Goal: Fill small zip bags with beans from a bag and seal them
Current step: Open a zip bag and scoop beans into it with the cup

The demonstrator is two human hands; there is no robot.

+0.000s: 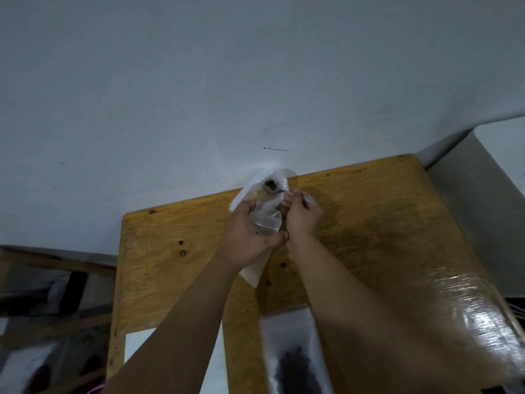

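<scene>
Grey wall (199, 81) fills the upper view, and below it stands a yellowish wooden bench (369, 223) wrapped in glossy film. Both hands are raised over its far edge, close together. The left hand (247, 234) grips a small clear zip bag (267, 220) and a larger white bag (254, 273) that hangs below the palm. The right hand (302, 216) pinches the small bag's upper part, where a few dark beans (270, 185) show through the plastic. Near the bench's front edge lies another clear zip bag (287, 336) with a dark heap of beans inside, beside a white sheet (136, 348).
</scene>
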